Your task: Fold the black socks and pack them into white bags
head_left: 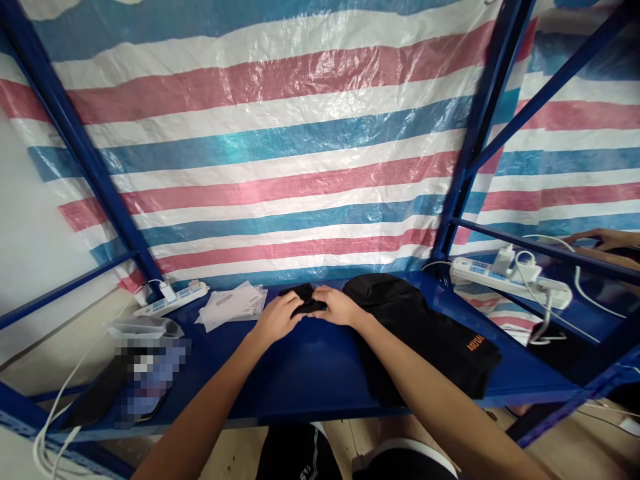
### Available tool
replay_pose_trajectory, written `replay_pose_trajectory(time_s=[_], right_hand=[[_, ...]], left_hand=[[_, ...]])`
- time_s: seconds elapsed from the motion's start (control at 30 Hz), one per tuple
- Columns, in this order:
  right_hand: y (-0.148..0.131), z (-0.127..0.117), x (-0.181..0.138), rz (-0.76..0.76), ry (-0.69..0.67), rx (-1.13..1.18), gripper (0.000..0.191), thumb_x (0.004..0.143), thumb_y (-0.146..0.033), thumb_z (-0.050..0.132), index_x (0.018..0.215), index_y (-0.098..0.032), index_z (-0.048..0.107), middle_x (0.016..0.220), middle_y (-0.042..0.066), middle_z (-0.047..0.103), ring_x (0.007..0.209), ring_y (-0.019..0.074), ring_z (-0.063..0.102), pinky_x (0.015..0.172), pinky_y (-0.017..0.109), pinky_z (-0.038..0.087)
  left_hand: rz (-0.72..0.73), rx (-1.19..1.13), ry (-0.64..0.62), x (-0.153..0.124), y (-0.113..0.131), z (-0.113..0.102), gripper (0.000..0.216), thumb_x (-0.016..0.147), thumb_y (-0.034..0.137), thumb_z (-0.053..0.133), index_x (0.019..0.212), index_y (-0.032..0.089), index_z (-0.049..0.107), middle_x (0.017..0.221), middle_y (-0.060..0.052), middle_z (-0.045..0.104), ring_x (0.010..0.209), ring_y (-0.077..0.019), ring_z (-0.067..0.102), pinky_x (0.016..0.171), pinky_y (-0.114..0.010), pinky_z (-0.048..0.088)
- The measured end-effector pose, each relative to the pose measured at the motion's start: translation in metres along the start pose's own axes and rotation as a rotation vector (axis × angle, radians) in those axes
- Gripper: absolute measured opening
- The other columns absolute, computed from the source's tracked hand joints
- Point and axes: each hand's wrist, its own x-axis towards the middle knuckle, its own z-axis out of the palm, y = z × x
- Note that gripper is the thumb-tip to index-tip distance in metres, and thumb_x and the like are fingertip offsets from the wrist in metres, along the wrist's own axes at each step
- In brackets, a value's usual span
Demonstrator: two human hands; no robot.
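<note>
A small black cloth item lies on the blue table near its far edge. My left hand and my right hand meet on it, fingers curled round its near side. A larger black garment with small orange lettering is spread just to the right of my right forearm.
White papers or packets lie left of my hands, with a white power strip behind them. A blurred-out object and clear plastic sit at the left. Another power strip with chargers is at the right; another person's hand shows far right.
</note>
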Motion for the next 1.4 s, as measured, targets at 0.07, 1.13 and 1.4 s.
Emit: replay_pose_trajectory(time_s=[0.07, 1.13, 1.4], right_hand=[[0.013, 0.01, -0.008, 0.052, -0.055, 0.156, 0.024, 0.096, -0.042, 0.076, 0.092, -0.019, 0.075, 0.099, 0.005, 0.068, 0.09, 0.0214, 0.065, 0.085, 0.033, 0.051], [0.022, 0.025, -0.009, 0.23, -0.009, 0.519, 0.043, 0.09, -0.061, 0.078, 0.109, -0.022, 0.073, 0.083, 0.0, 0.074, 0.072, 0.018, 0.065, 0.069, 0.031, 0.05], [0.03, 0.035, 0.002, 0.282, 0.077, 0.232, 0.036, 0.098, -0.055, 0.071, 0.085, -0.022, 0.078, 0.093, 0.005, 0.07, 0.082, 0.0207, 0.067, 0.079, 0.035, 0.053]], left_hand=[[-0.07, -0.134, -0.012, -0.012, -0.003, 0.016, 0.024, 0.106, 0.036, 0.055, 0.117, 0.022, 0.072, 0.119, -0.01, 0.073, 0.107, -0.028, 0.071, 0.093, -0.039, 0.054], [-0.256, -0.365, 0.177, -0.018, -0.014, 0.033, 0.03, 0.107, 0.054, 0.057, 0.117, 0.03, 0.071, 0.113, 0.0, 0.079, 0.109, -0.0252, 0.075, 0.093, -0.037, 0.055], [-0.18, 0.042, 0.346, -0.014, -0.007, 0.041, 0.032, 0.11, 0.043, 0.051, 0.117, 0.025, 0.077, 0.13, -0.011, 0.07, 0.123, -0.031, 0.064, 0.108, -0.049, 0.05]])
